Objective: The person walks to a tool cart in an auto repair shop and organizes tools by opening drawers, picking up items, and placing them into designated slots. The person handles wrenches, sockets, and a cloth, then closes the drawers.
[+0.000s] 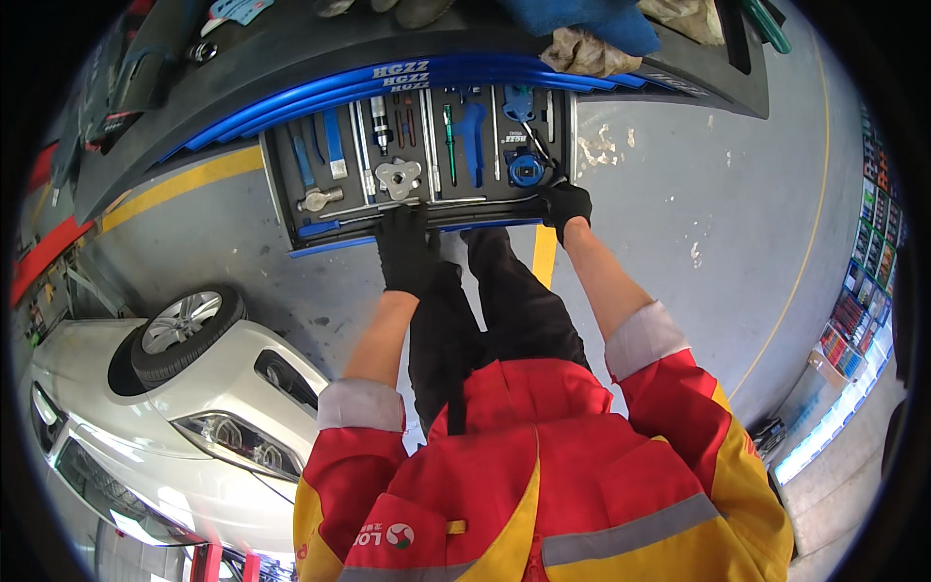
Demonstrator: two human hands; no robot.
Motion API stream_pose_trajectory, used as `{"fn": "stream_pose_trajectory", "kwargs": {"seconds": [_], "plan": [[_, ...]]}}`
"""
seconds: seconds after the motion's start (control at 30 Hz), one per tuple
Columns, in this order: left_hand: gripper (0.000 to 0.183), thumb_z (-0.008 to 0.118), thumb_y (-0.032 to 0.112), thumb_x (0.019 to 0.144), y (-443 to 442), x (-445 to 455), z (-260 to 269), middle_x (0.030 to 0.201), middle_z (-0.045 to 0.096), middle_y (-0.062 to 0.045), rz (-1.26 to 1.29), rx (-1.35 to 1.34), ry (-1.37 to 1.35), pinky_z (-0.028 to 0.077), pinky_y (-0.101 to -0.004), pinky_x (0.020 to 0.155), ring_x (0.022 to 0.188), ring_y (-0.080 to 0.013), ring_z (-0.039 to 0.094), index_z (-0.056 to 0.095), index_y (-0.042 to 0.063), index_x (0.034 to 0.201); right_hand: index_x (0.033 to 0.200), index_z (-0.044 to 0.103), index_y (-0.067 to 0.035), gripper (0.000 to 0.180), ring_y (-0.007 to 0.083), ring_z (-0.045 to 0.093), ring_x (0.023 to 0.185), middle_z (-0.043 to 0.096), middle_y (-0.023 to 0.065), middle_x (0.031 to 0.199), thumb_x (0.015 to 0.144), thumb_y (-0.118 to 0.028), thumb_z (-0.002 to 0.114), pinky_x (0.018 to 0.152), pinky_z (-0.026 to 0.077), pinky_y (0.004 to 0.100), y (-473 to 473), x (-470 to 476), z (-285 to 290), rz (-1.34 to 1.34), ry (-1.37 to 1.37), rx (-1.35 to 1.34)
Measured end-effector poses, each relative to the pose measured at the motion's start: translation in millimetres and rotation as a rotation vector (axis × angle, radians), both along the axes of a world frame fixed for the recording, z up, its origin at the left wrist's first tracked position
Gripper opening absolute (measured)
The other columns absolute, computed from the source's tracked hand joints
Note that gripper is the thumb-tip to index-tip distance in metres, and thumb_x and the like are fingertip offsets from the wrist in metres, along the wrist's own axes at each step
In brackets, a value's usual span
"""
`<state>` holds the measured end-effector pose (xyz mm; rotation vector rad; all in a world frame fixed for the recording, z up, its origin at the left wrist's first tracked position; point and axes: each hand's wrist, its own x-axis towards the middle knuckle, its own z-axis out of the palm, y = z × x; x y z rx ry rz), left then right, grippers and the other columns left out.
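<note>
Before me an open tool drawer (282, 211) holds hand tools in a dark foam tray. My left hand (406, 251), in a black glove, lies over the front edge, its fingertips at thin metal rods (458, 200); its grip is hidden. At the front right corner, my gloved right hand (566, 206) curls around the end of a long metal bar (509, 203). A blue handle (320, 228) lies left of my left hand. Farther in are a ball-peen hammer (320, 198), a three-legged silver tool (398, 179), a green screwdriver (450, 145) and a round blue tool (525, 169).
Above the drawer, the cabinet's dark top (291, 54) carries blue cloth (582, 22) and gloves (414, 11). A white car (218, 364) stands at lower left, its wheel (189, 331) turned out. Bins of small parts (869, 254) line the right side.
</note>
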<state>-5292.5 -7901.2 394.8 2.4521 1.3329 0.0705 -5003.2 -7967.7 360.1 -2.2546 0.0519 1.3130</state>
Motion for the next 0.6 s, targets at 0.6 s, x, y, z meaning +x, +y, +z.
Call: {"fn": "stream_pose_trajectory", "kwargs": {"seconds": [0.6], "plan": [[0.039, 0.058, 0.016, 0.084, -29.7, 115.6, -2.9, 0.116, 0.056, -0.012, -0.230, -0.142, 0.147, 0.044, -0.0427, 0.091, 0.113, -0.0294, 0.052, 0.061, 0.006, 0.122, 0.114, 0.063, -0.001, 0.053, 0.0236, 0.068, 0.093, 0.071, 0.0132, 0.102, 0.081, -0.040, 0.077, 0.080, 0.052, 0.0353, -14.2, 53.7, 14.7, 0.580, -0.179, -0.065]]}}
